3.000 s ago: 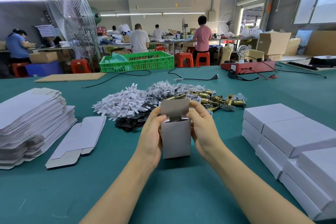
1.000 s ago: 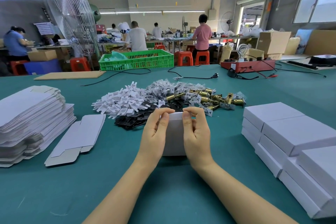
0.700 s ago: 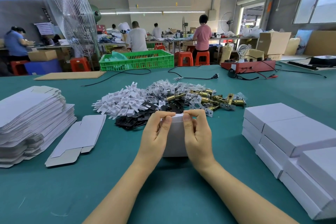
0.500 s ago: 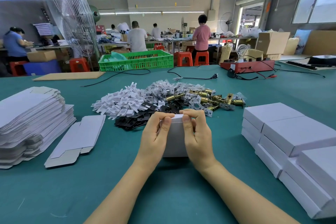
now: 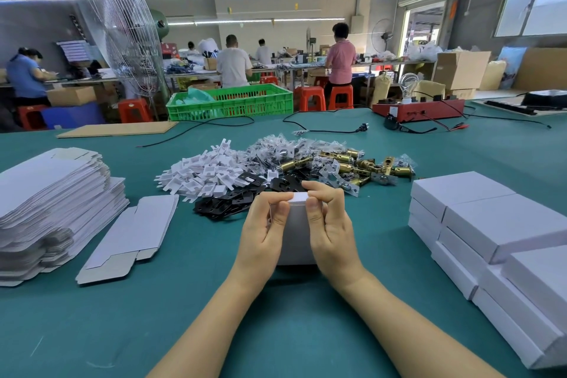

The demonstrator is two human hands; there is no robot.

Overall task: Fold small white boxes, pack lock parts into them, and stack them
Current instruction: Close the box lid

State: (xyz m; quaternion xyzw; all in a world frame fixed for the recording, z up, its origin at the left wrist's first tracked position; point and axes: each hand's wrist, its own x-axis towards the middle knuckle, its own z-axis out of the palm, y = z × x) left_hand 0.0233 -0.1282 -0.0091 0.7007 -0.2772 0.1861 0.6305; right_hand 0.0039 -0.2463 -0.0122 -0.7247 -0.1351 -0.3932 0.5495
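The small white cardboard box (image 5: 296, 233) stands upright on the green felt table (image 5: 276, 331). My left hand (image 5: 264, 236) and right hand (image 5: 329, 233) grasp its sides, thumbs pressing the top flap, I think to close it squarely.

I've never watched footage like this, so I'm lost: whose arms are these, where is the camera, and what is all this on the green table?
The camera sits on a worker's head, looking down at their own arms. The left hand and right hand grip a small white box standing on the green table. Left lies a stack of flat unfolded boxes. Behind the hands are white plastic pieces, black plates and brass lock parts. Finished boxes are stacked right.
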